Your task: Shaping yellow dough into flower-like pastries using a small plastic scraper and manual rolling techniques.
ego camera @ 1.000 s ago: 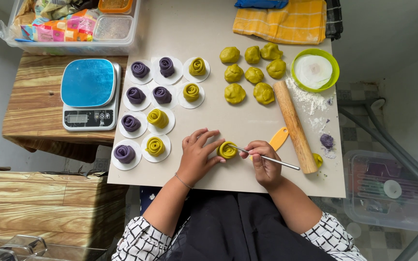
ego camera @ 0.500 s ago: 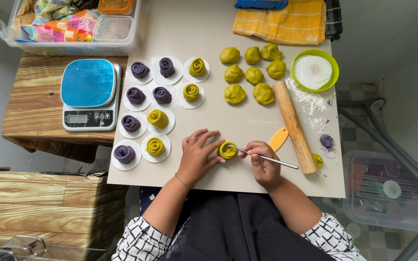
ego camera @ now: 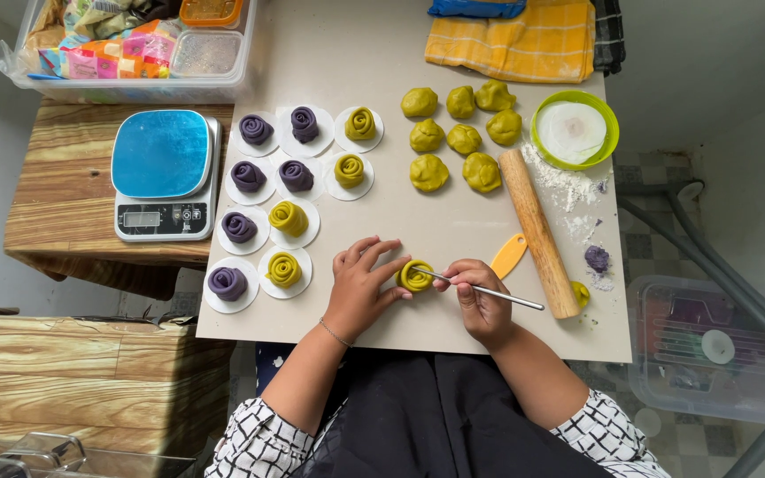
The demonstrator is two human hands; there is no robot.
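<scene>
The light work board (ego camera: 453,221) is the landmark here. Off its far left corner stands a clear plastic bin (ego camera: 135,84) that holds colourful packets and two lidded boxes, one clear and one orange. Left of the board, on a wooden table (ego camera: 55,204), sits a kitchen scale (ego camera: 166,175) with a blue top. At the far edge of the board lies a folded yellow cloth (ego camera: 524,40). On the right side of the board is a green bowl (ego camera: 575,130) with white flour in it, and just beside the bowl a wooden rolling pin (ego camera: 537,232) lies over spilled flour. On the left part of the board, paper rounds (ego camera: 298,250) carry finished purple and yellow-green dough roses, one on each. Seven plain yellow-green dough balls (ego camera: 458,133) lie in the middle of the far part. Near the front edge of the board, the left hand (ego camera: 360,285) touches the dough rose (ego camera: 415,276) with spread fingers against its side. The right hand (ego camera: 480,296) is pinching a thin metal stick (ego camera: 489,292), and its tip touches the rose. A small orange scraper (ego camera: 508,255) lies just beside the rolling pin.
</scene>
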